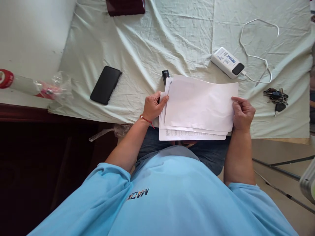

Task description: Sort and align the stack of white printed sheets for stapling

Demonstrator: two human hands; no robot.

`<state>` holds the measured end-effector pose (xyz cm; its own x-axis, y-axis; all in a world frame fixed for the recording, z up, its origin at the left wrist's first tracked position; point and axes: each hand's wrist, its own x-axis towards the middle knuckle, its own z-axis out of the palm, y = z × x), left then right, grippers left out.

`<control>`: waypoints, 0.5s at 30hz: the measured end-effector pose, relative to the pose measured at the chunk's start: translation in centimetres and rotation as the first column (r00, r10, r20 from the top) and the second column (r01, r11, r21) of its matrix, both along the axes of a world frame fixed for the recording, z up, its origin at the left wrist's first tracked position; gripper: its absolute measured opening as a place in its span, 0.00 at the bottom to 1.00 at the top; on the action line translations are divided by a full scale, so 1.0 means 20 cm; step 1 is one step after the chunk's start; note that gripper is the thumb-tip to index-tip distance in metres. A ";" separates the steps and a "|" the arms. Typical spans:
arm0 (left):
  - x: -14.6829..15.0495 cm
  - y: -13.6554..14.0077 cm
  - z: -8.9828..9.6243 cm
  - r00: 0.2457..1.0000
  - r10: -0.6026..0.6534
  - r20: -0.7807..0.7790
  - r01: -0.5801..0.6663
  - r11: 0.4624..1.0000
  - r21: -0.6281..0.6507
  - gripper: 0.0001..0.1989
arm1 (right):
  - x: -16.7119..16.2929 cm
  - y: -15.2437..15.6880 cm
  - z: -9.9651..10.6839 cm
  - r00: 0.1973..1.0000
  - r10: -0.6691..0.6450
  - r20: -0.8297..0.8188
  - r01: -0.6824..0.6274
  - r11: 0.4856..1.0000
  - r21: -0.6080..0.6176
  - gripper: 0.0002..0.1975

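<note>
Between my two hands is a loose stack of white paper sheets (200, 103), tilted over the table's front edge. The top sheet looks blank; printed lines show on a lower sheet along the near edge. My left hand (154, 106) is closed on the stack's left edge, thumb on top. My right hand (243, 113) pinches the right edge with its fingers curled in. Just beyond the stack's upper left corner lies a small black object (165, 74), partly covered by the paper, its kind unclear.
A black phone (105, 85) lies left on the cloth-covered table (187, 39). To the right are a white power bank (227, 62) with a white cable (242, 39) and a bunch of keys (277, 98). A dark red box (126, 7) stands at the back.
</note>
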<state>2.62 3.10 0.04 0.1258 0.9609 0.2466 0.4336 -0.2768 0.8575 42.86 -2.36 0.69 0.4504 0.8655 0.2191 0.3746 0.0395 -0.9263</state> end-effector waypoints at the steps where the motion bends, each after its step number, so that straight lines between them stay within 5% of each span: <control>1: 0.00 0.00 0.00 1.000 0.006 0.005 -0.006 1.000 0.000 0.31 | 0.00 0.00 0.00 1.000 -0.010 0.001 0.010 1.000 -0.003 0.18; 7: 0.00 0.00 -0.02 1.000 -0.004 0.031 0.004 1.000 -0.020 0.30 | 0.02 0.01 -0.01 0.999 -0.033 -0.039 0.033 0.999 -0.020 0.31; 15: 0.01 0.00 0.00 0.998 -0.034 0.043 0.035 0.999 -0.012 0.26 | 0.02 0.02 -0.02 0.998 -0.059 0.017 0.060 0.997 -0.048 0.34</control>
<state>2.82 3.06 0.00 0.1486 0.9593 0.2402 0.3867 -0.2799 0.8787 43.24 -1.90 0.28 0.4982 0.8472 0.1848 0.3897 -0.0284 -0.9205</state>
